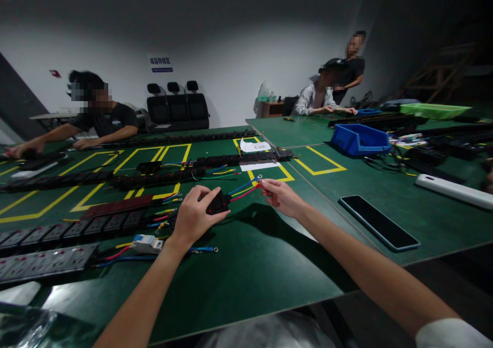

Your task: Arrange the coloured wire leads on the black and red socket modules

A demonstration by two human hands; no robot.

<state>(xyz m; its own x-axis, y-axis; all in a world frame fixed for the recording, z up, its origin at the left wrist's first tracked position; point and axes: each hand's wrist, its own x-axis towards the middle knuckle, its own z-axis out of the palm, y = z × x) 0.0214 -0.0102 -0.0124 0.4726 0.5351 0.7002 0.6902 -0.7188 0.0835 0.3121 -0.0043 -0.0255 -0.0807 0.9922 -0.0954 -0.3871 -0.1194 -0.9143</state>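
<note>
My left hand (198, 212) is wrapped round the end of a black socket strip (218, 203), held a little above the green table. Blue, yellow and red wires (243, 191) run out of that end to the right, with ring terminals at their tips. The fingertips of my right hand (280, 196) pinch the red wire near its tip. Left of my left hand lie more black socket strips (73, 232) with coloured wires, and a white and blue breaker (147, 244) rests among the wires.
A phone (379, 222) lies right of my right arm, near a white bar (460, 191) and a blue bin (360, 140). Paper (254, 146) lies beyond my hands. People are at the far left and back right.
</note>
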